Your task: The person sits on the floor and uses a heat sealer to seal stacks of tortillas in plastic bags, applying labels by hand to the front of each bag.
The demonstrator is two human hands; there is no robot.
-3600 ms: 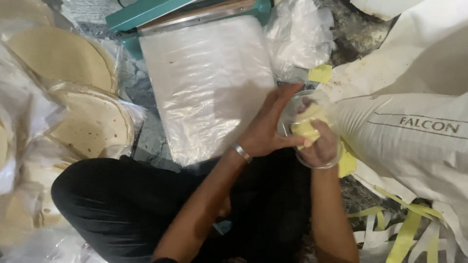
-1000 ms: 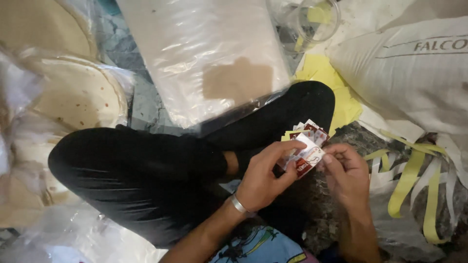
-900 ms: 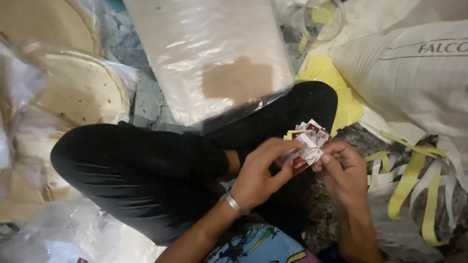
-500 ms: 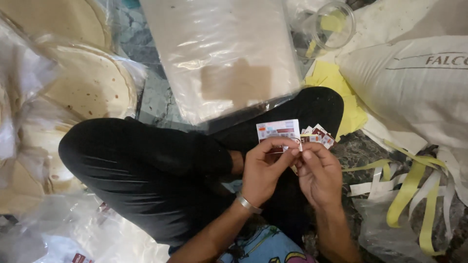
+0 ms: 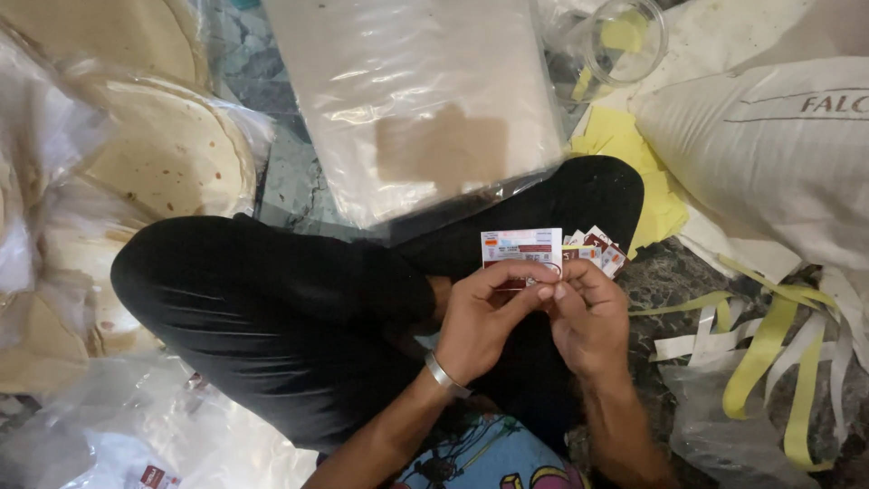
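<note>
A small stack of printed labels (image 5: 543, 249), white and red, is being held above the crossed legs in black trousers (image 5: 299, 317), near the middle of the scene. The front label is being pinched by the fingers (image 5: 516, 272) of the left hand (image 5: 484, 317), closed on its lower edge, while the rest are being fanned out and gripped by the closed fingers of the right hand (image 5: 588, 317); the two hands are touching. A metal bangle (image 5: 445, 374) is being worn on the left wrist. Farther off, a stack of clear plastic bags (image 5: 407, 100) is lying on the mottled stone floor (image 5: 290, 181). To the left, round flatbreads (image 5: 167, 149) are lying in plastic wrap. To the right, a white sack (image 5: 769, 154), yellow paper (image 5: 634, 154), yellow and white strips (image 5: 769, 344) and a clear jar (image 5: 625, 41) are lying about.
</note>
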